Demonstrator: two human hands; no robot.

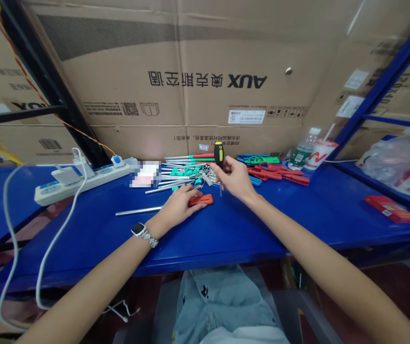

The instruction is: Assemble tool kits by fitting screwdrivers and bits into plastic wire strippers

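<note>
My left hand point(179, 206) is closed around a metal rod with an orange plastic handle point(207, 199), which lies on the blue table. The silver rod point(136, 210) sticks out to the left of the hand. My right hand point(236, 179) grips a screwdriver with a black and yellow handle point(219, 154), its shaft pointing down just right of the orange handle. Behind both hands lie several silver rods with teal fittings point(179, 177) and small metal parts point(209, 176). To the right is a heap of red plastic handles point(280, 173), with green ones point(262, 160) behind it.
A white power strip point(86, 179) with plugs and cables lies at left. At the back right stand a water bottle point(303, 150) and a paper cup with a straw point(319, 153). A red box point(391, 209) sits at right. Large cardboard boxes point(190, 43) wall the back.
</note>
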